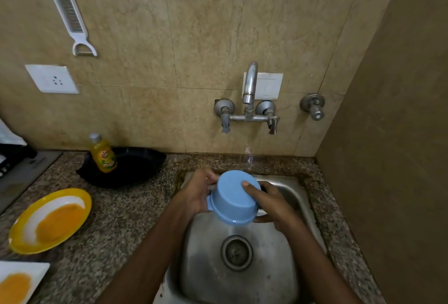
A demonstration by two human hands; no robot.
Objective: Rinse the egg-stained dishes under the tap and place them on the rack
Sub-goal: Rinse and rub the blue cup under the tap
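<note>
Blue plastic fills both grips. The right hand [269, 204] curls round one side of a small blue plastic bowl [232, 200], thumb pressed on its upturned base. The left hand [201, 192] wraps the opposite wall near a side lug, fingers bent and closed on it. The bowl is tilted, base toward the camera and mouth turned away. It is held over the stainless steel sink [242, 284], where the thin water stream [248, 158] from the curved chrome tap [250, 83] falls just behind its rim.

To the left on the speckled granite counter [126, 206] wait a yellow-rimmed plate smeared with orange egg [48, 218] and a white square plate [17, 279] with the same stain. A yellow soap bottle [103, 154] stands in a black dish [135, 165]. A dark slatted object at the far left edge may be the rack; I cannot tell.

Wet, smooth plastic held only by its sides could slip and drop into the basin. With the mouth facing away, the stream may run off the outside and leave residue inside. Water glancing off the rim could also splash the counter.
</note>
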